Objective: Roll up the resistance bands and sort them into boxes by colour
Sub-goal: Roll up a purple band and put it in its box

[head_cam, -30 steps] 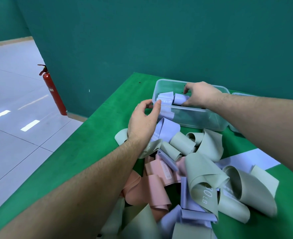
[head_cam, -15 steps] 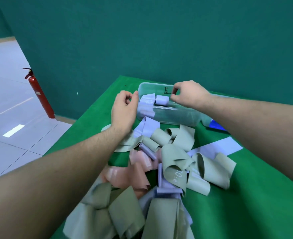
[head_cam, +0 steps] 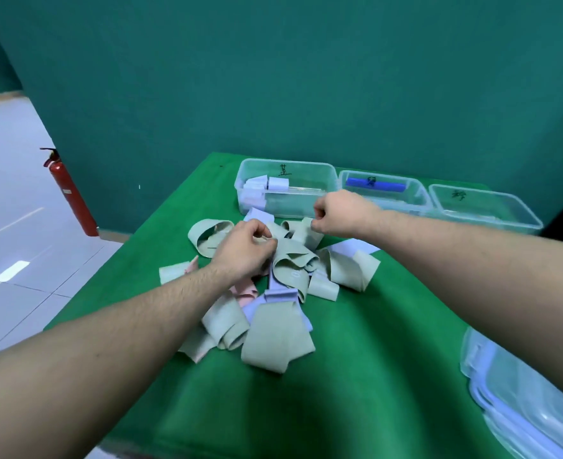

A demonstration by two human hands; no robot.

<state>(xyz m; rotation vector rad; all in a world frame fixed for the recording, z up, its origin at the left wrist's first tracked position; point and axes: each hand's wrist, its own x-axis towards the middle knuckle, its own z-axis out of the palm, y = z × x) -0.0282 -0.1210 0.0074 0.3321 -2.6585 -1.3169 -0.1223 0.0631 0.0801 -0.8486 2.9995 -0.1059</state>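
Note:
A loose pile of resistance bands lies mid-table: sage green bands, pink ones and lilac ones. My left hand rests on the pile's far left, fingers curled and pinching a green band. My right hand hovers at the pile's far edge, fingers curled, pinching the top of an upright green band. Behind stands a clear box holding rolled lilac bands.
Two more clear boxes follow to the right: one with a dark blue roll, one with nothing visible inside. Stacked clear lids lie at the near right edge. A red fire extinguisher stands on the floor left of the table.
Both hands have drawn back from the lilac box to the pile and closed on green bands. The view has pulled back, showing all three boxes.

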